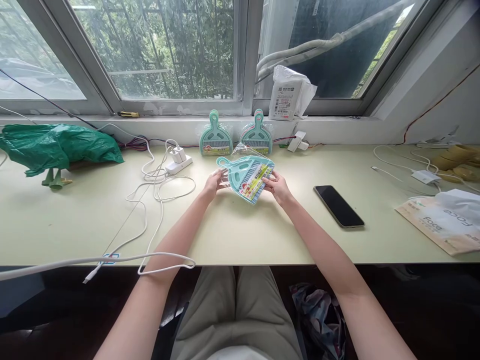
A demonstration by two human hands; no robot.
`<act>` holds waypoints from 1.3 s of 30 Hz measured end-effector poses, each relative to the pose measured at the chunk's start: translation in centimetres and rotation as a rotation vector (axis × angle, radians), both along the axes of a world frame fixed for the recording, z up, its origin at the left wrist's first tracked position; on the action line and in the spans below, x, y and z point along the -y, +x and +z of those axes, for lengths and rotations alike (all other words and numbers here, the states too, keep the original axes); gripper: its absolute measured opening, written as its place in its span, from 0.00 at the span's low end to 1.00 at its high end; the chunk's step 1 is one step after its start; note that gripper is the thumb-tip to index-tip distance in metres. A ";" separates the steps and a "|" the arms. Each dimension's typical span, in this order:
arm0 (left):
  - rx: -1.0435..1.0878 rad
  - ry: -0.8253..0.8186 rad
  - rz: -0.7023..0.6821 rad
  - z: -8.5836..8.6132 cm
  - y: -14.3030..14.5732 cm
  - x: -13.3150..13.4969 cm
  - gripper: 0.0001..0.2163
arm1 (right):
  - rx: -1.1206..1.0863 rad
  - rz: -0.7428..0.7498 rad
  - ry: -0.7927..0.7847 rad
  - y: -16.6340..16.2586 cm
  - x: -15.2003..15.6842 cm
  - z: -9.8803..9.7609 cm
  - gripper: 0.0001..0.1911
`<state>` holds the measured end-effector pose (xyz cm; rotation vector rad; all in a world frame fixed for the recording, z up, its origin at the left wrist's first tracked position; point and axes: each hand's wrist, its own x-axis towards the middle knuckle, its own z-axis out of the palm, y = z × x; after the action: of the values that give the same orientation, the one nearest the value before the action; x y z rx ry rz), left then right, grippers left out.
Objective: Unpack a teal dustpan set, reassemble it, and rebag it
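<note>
A teal mini dustpan and brush set (pixel 245 176) in a clear plastic wrapper is held between both hands, a little above the pale green table (pixel 240 235). My left hand (pixel 215 183) grips its left side near the handle. My right hand (pixel 276 186) holds its right edge by the coloured label. Two more packaged teal dustpan sets (pixel 215 135) (pixel 257 133) stand upright against the wall just behind it.
A black phone (pixel 338 205) lies right of my hands. White cables (pixel 157 200) and a charger block (pixel 179 159) spread to the left, with a green plastic bag (pixel 56 145) farther left. A printed white bag (pixel 446 220) sits at right; a white parcel (pixel 290 94) rests on the sill.
</note>
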<state>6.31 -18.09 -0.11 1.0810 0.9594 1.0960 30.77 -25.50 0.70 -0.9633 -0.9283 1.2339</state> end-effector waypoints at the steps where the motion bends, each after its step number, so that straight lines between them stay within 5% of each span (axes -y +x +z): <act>1: -0.005 0.026 0.014 0.2 -0.3 -0.1 0.21 | 0.003 0.001 0.006 0.1 0.0 0.0 0.22; 9: -0.302 0.447 0.198 2.0 -3.2 -0.9 0.28 | 0.122 0.116 -0.040 1.0 0.3 0.5 0.28; 15: -0.246 0.408 0.162 1.4 -2.4 -0.4 0.30 | 0.207 0.262 -0.030 0.0 1.0 0.7 0.31; 19: -0.134 0.363 0.184 1.2 -2.7 -0.7 0.23 | 0.220 0.253 -0.023 0.5 0.9 0.7 0.30; 24: -0.178 0.346 0.660 1.6 -6.5 -3.0 0.14 | 0.137 0.096 -0.022 1.9 0.2 0.5 0.27; 29: -0.402 0.343 1.227 3.0 -11.4 -2.4 0.25 | 0.022 -0.080 -0.034 2.8 -0.4 0.1 0.19; 32: -0.566 0.460 1.486 4.1 -11.7 -0.6 0.30 | -0.015 -0.127 -0.027 2.8 -0.5 -0.1 0.17; 34: -0.657 0.673 1.390 4.5 -10.1 0.5 0.27 | -0.018 -0.129 -0.022 2.7 -0.5 -0.1 0.17; 36: -0.672 0.833 1.148 4.4 -7.2 1.1 0.20 | -0.007 -0.121 -0.019 2.4 -0.4 -0.1 0.17; 39: -0.430 0.658 0.544 3.4 -1.6 1.8 0.18 | 0.005 -0.109 -0.006 1.8 -0.1 0.0 0.19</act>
<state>4.68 -19.89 3.26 1.6920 1.3217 1.7410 32.60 -25.37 0.73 -1.0091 -0.8651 1.1438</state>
